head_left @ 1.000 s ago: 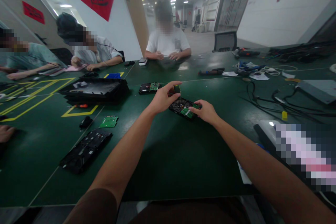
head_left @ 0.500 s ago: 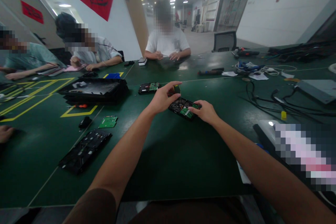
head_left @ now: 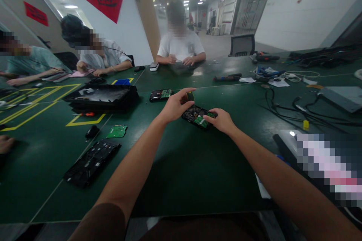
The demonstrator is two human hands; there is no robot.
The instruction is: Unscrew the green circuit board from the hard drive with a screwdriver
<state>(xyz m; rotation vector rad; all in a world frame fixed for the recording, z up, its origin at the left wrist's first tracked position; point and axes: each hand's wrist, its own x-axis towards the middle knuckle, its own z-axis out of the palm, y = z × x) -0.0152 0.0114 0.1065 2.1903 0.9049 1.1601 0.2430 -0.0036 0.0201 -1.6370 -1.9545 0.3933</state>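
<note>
A black hard drive [head_left: 192, 113] with a green circuit board [head_left: 201, 121] on it lies on the green table in front of me. My right hand [head_left: 222, 119] grips its right end, thumb on the board. Over the drive's far left end, my left hand [head_left: 178, 104] has its thumb and fingers closed round a short dark and yellow handle [head_left: 190, 97], which looks like a screwdriver's. The tip of this tool is hidden. Beyond my left hand sits a second hard drive [head_left: 160, 94], green board facing up.
To the left are a loose green circuit board [head_left: 117, 131], a small black part [head_left: 92, 131], a black drive casing [head_left: 92, 162] and a black tray [head_left: 106, 95]. Black cables [head_left: 285, 115] and a grey metal box [head_left: 343, 97] lie right. Co-workers sit across and to the left.
Both hands and the hard drive keep nearly the same place. The whole view has shifted very slightly.
</note>
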